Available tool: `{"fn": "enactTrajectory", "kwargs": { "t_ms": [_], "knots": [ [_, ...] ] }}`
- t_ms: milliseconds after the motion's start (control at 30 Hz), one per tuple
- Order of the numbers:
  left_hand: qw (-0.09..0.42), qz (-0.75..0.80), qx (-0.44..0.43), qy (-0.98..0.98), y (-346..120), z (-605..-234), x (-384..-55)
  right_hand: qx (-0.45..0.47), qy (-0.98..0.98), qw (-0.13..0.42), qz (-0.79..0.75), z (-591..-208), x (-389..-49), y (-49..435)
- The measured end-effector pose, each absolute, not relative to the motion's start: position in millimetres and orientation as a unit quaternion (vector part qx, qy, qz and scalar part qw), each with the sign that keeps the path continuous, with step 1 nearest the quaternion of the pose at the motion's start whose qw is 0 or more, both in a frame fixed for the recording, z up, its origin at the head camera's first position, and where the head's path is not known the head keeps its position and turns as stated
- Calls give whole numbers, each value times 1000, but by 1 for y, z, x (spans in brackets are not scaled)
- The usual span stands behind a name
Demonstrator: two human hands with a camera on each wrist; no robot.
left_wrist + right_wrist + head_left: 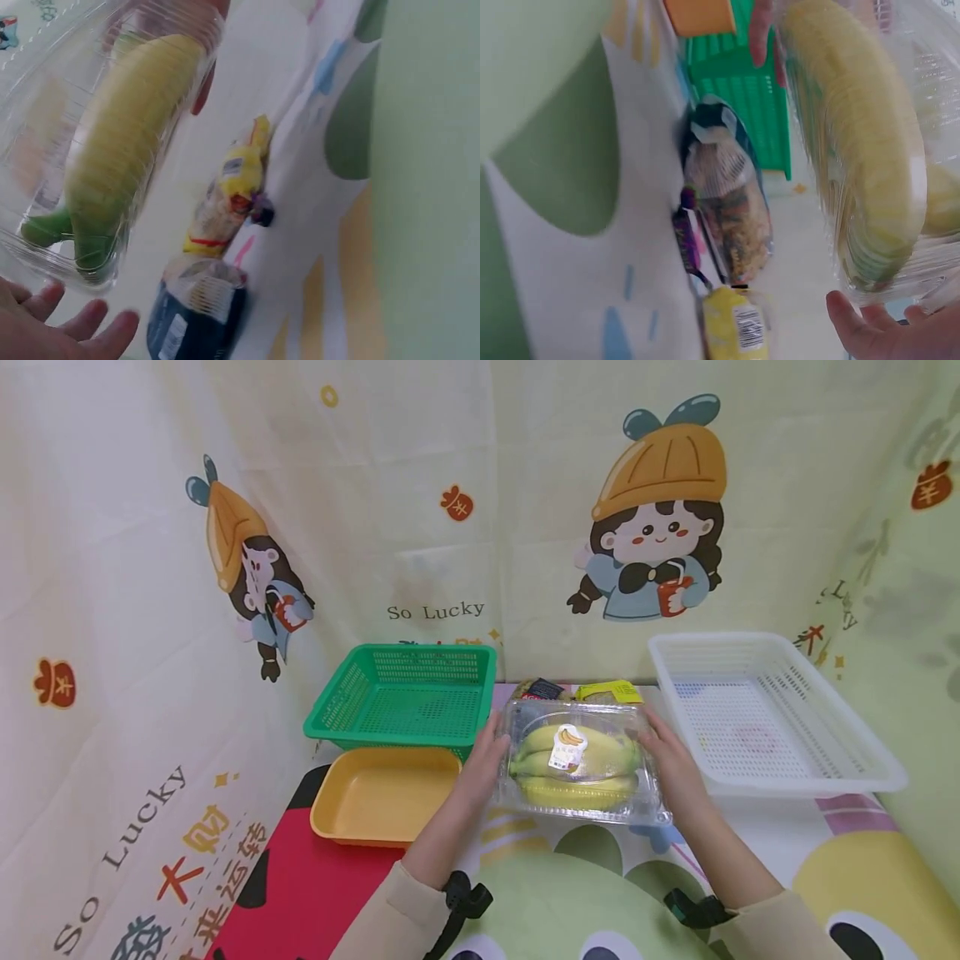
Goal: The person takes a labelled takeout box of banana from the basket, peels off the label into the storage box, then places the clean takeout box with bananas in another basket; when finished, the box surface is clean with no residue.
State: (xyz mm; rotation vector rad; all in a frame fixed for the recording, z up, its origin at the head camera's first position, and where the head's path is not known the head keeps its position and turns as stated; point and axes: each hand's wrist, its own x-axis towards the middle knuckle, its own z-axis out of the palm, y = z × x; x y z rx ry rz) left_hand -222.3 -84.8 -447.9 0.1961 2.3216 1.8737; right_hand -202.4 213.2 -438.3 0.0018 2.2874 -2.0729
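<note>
A clear plastic box of bananas is held up above the table between both hands, with a white label on its lid. My left hand grips its left end and my right hand grips its right end. In the left wrist view, the fingers of the left hand reach along the end and underside of the box. The right wrist view has the right hand at the box's near end, with part of that hand cut off by the frame.
Behind the box lie a dark-labelled food bag and a yellow bag, both partly hidden. A purple item lies beside them. To the left stand a green basket and a yellow tray; a white basket is at right.
</note>
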Motion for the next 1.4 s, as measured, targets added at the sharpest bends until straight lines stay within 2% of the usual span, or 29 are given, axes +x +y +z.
{"fn": "enactTrajectory", "kwargs": {
  "t_ms": [200, 400, 700, 1067, 1400],
  "knots": [
    [63, 637, 99, 762, -82, -468, -206, -29, 748, 10, -663, -453, -190, 214],
    [65, 649, 118, 749, -84, -488, -197, -47, 732, 20, -680, -472, -185, 210],
    [63, 641, 97, 759, -88, -501, -195, -89, 719, -4, -689, -496, -192, 204],
    [95, 641, 89, 757, -90, -522, -199, -47, 729, 37, -682, -515, -201, 201],
    [70, 645, 113, 753, -91, -531, -200, -32, 736, 62, -673, -521, -201, 203]
  ]
}}
